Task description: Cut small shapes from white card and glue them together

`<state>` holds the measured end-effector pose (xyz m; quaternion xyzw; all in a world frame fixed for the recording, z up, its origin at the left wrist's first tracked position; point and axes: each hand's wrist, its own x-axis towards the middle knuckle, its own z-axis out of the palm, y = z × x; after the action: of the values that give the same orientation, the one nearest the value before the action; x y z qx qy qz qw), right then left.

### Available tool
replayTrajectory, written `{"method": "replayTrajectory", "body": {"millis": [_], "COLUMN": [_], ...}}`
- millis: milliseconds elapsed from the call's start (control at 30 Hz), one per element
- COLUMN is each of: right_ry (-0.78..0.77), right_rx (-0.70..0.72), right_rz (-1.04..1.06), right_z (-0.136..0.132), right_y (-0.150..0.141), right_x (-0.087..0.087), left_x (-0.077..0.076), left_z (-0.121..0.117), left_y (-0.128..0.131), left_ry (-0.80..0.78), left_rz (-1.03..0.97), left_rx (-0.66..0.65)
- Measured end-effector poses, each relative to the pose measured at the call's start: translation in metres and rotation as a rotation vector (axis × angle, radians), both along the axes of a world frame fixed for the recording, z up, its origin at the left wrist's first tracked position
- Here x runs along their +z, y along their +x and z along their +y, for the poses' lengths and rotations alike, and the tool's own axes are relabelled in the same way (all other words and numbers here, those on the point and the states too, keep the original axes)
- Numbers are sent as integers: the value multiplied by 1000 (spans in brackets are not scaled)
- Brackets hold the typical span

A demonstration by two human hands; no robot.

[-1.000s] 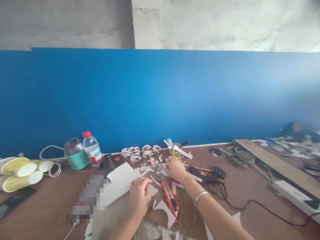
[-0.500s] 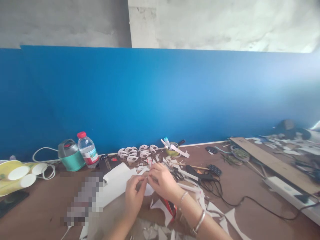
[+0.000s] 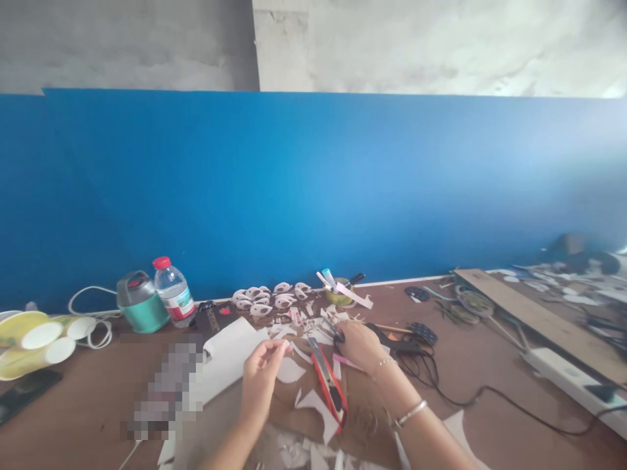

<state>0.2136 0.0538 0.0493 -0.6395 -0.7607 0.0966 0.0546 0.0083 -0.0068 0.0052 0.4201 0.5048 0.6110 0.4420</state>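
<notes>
My left hand (image 3: pixel 258 378) is closed in a pinch, with a small white piece (image 3: pixel 287 347) between thumb and fingertips; its exact shape is too small to tell. Over the scraps to the right, my right hand (image 3: pixel 361 346) has its fingers closed on the dark handle of a pair of scissors (image 3: pixel 338 337), mostly covered by the hand. Between the hands lies a red utility knife (image 3: pixel 327 382) with its blade out. White paper cut-offs (image 3: pixel 316 410) surround it, and a white sheet (image 3: pixel 230 356) is left of my left hand.
Several white curved cut-outs (image 3: pixel 260 309) stand behind. A water bottle (image 3: pixel 174 294) and a teal container (image 3: pixel 143 312) are at the back left, paper cups (image 3: pixel 42 336) at far left. A tape roll (image 3: pixel 340 299), black cable (image 3: pixel 470 399), power strip (image 3: pixel 573 385) and board (image 3: pixel 533 320) lie rightward.
My right hand has left my left hand and moved right onto the scissors. The utility knife is now uncovered. My left hand stays nearly in place, still pinching.
</notes>
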Motion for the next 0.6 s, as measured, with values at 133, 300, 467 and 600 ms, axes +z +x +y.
{"method": "replayTrajectory", "body": {"millis": [133,300,467,600], "right_ry": [1,26,-127,-302], "right_rx": [28,94,84,190], "right_rz": [38,321,922,1051], "right_z": [-1,-2,-6,-18], "right_y": [4,9,-18,-45], "right_x": [5,15,9,-1], "left_x": [3,9,13,14], "left_z": [0,-1,-1,1], "left_y": [3,8,9,6], "left_ry": [-27,4,1,43], "left_rz": [-159,-267,-338,-336], "left_rx": [6,-7,-5,20]}}
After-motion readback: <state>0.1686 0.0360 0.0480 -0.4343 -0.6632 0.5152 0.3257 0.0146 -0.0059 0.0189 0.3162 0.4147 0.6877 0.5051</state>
